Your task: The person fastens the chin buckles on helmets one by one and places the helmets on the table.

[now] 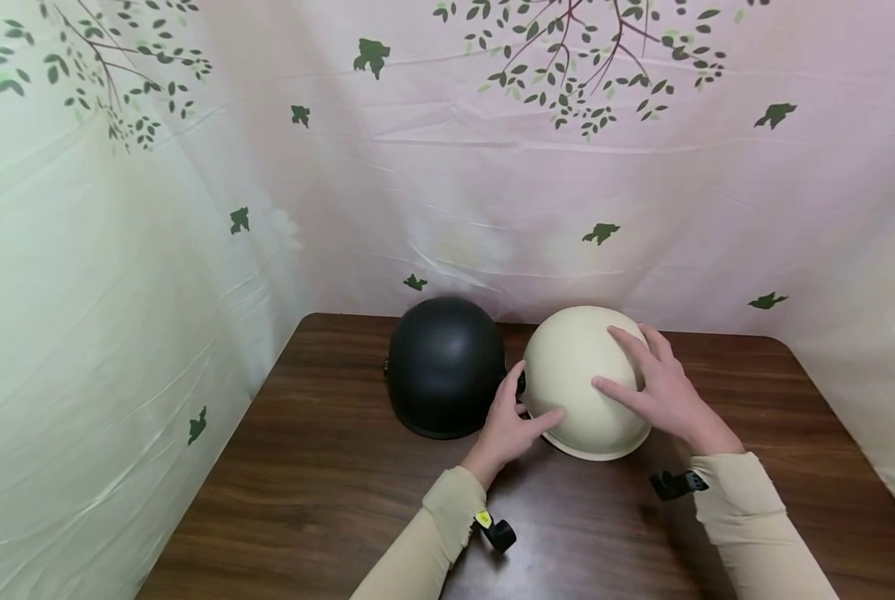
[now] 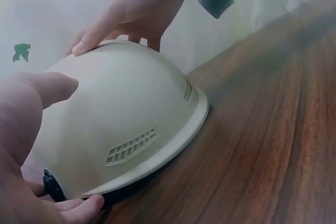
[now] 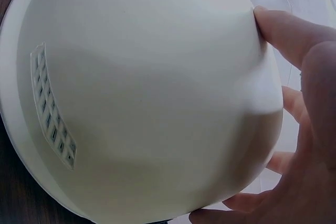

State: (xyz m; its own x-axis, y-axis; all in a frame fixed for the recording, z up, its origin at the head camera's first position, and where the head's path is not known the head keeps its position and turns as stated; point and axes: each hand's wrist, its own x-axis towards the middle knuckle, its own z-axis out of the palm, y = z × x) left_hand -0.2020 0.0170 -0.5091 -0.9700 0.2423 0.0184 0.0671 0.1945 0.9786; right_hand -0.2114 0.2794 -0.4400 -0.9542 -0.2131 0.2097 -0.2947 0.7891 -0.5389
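Note:
A cream helmet (image 1: 571, 367) with small grid vents (image 2: 131, 146) sits dome up at the back of the table. My left hand (image 1: 504, 431) grips its left side, the thumb on the shell and the fingertips at the lower rim, beside a black fitting (image 2: 53, 185). Across the dome's right side my right hand (image 1: 668, 400) spreads, thumb and bent fingers holding the crown. In the right wrist view, that hand's fingers (image 3: 294, 103) curve over the shell's far side. A black helmet (image 1: 446, 367) stands dome up just left of my left hand.
The dark wood table (image 1: 305, 483) ends at a back edge close behind both helmets. A pale cloth (image 1: 455, 192) printed with leaves and birds hangs behind and at the sides. A small camera is strapped to each wrist.

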